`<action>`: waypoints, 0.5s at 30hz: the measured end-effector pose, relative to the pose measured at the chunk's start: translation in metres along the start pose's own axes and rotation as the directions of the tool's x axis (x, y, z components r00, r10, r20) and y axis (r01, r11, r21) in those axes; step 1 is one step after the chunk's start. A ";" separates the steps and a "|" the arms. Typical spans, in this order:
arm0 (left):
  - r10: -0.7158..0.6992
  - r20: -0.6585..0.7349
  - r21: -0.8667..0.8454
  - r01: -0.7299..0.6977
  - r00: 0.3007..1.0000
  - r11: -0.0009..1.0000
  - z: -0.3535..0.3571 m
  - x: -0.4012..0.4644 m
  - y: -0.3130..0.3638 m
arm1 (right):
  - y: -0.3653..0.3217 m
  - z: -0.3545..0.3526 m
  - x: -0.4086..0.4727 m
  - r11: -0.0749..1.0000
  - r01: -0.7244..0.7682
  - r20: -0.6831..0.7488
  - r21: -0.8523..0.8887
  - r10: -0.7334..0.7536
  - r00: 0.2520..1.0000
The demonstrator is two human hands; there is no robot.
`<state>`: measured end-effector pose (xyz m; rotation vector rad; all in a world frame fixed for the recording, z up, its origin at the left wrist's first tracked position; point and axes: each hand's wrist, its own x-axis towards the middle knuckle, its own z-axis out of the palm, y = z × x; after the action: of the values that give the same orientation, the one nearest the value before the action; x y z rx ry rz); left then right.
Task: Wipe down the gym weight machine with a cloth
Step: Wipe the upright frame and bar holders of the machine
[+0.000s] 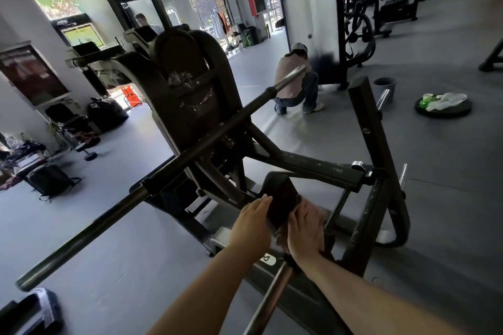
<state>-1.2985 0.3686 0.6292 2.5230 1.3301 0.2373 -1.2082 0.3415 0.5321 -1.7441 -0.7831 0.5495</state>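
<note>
A black plate-loaded weight machine (190, 106) fills the middle of the view, with a long bar (168, 168) running across it. Low on its frame sits a small dark pad (280, 198). My left hand (253, 223) lies against the pad's left side with straight fingers. My right hand (306, 228) presses a pinkish cloth (317, 212) flat against the pad's right side; most of the cloth is hidden under the hand.
A person (296, 81) crouches at a white-panelled machine (313, 16) behind. A grey bucket (384, 87) and a weight plate with a plastic bag (443, 102) lie at the right. Bags and a dumbbell (87, 152) sit at the left. A chrome peg (269, 302) sticks out near my arms.
</note>
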 end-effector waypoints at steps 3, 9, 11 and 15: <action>0.003 -0.062 0.011 -0.002 0.998 1.000 0.002 0.002 0.005 | -0.017 -0.008 0.024 0.982 0.148 0.012 0.120 -0.151 0.989; 0.000 -0.187 0.104 0.020 0.982 0.994 0.020 0.007 0.026 | 0.003 -0.025 0.052 0.959 0.191 0.299 0.211 -0.249 0.921; -0.023 -0.186 0.176 0.057 0.982 0.983 0.032 0.007 0.032 | 0.020 -0.031 0.059 0.970 -0.010 0.388 0.241 -0.087 0.917; -0.081 -0.222 0.313 0.150 0.972 0.938 0.060 0.010 0.038 | 0.006 -0.038 0.081 0.958 -0.045 0.510 0.283 -0.111 0.853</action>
<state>-1.2469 0.3460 0.5842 2.7354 1.7223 0.2792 -1.1256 0.3753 0.5396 -1.3145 -1.0486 1.0886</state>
